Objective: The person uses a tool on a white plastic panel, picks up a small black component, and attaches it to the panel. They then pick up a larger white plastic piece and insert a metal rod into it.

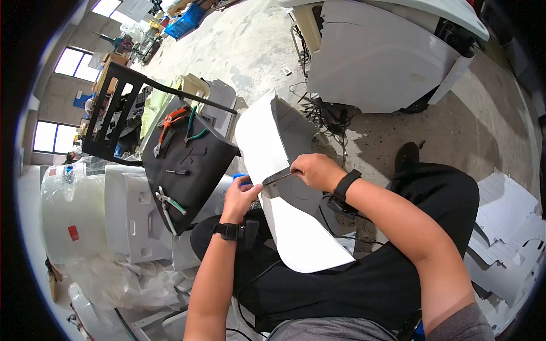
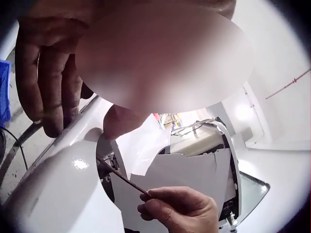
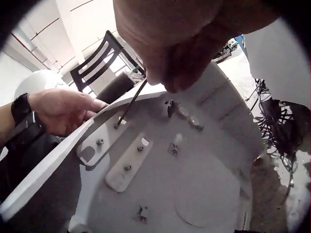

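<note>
While the right hand (image 1: 321,172) pinches a rod (image 2: 130,180) at a screw (image 3: 117,125) inside the panel (image 1: 257,142), the left hand (image 1: 239,199) touches the panel's edge, grip indeterminate; the panel is positioned between the knees (image 1: 446,184).

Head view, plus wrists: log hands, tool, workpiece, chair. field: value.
left hand: holds white panel by its edge
right hand: pinches thin dark rod
rod tip: at a fastener on one of two pale strips
strips: on panel's inner face
chair: black; orange-handled pliers on seat
</note>
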Action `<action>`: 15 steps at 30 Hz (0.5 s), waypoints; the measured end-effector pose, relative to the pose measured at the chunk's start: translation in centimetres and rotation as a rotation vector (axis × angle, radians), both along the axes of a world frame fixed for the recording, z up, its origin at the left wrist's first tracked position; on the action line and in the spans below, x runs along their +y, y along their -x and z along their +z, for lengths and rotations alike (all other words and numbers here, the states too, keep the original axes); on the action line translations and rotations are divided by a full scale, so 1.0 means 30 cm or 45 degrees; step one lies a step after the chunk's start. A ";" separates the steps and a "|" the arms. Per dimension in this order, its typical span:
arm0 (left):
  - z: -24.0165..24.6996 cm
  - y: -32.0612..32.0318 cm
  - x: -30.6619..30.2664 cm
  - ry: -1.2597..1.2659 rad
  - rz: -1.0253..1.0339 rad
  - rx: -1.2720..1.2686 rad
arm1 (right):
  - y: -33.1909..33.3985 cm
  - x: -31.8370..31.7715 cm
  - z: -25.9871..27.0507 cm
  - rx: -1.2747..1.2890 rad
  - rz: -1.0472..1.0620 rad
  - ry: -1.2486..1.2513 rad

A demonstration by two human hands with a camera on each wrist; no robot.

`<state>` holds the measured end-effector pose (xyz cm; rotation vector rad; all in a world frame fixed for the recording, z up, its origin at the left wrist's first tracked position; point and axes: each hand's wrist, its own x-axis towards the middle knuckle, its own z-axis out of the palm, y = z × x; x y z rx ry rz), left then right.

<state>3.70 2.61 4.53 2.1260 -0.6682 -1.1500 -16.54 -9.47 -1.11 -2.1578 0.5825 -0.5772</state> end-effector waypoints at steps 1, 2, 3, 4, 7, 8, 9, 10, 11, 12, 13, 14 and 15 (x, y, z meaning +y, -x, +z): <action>0.009 0.008 0.000 0.021 -0.042 -0.047 | 0.001 0.002 0.000 0.038 -0.001 -0.022; 0.014 0.011 0.001 0.042 -0.083 -0.095 | 0.005 0.002 -0.003 0.035 -0.003 -0.024; 0.015 0.011 0.001 0.040 -0.085 -0.098 | 0.011 0.001 -0.006 0.061 -0.018 -0.043; 0.015 0.010 0.002 0.042 -0.082 -0.081 | 0.016 -0.002 -0.009 0.086 -0.031 -0.061; 0.001 -0.005 0.005 0.051 -0.052 -0.022 | 0.019 -0.015 -0.040 0.057 -0.062 -0.022; -0.003 -0.006 0.004 0.057 -0.027 0.021 | 0.022 -0.019 -0.044 0.061 -0.064 -0.024; -0.007 -0.004 0.005 0.054 -0.028 0.024 | 0.023 -0.022 -0.049 0.045 -0.092 -0.017; -0.008 -0.004 0.006 0.059 -0.008 0.038 | 0.022 -0.024 -0.053 0.027 -0.120 -0.010; -0.008 -0.004 0.008 0.063 0.013 0.052 | 0.023 -0.026 -0.050 0.028 -0.117 -0.011; -0.007 -0.006 0.010 0.062 0.018 0.051 | 0.026 -0.028 -0.046 0.040 -0.098 -0.036; -0.007 -0.008 0.010 0.090 0.045 0.094 | 0.029 -0.029 -0.041 0.053 -0.077 -0.059; -0.007 -0.011 0.010 0.118 0.073 0.137 | 0.032 -0.029 -0.041 0.053 -0.070 -0.058; -0.009 -0.017 0.011 0.122 0.081 0.136 | 0.035 -0.029 -0.038 0.039 -0.064 -0.059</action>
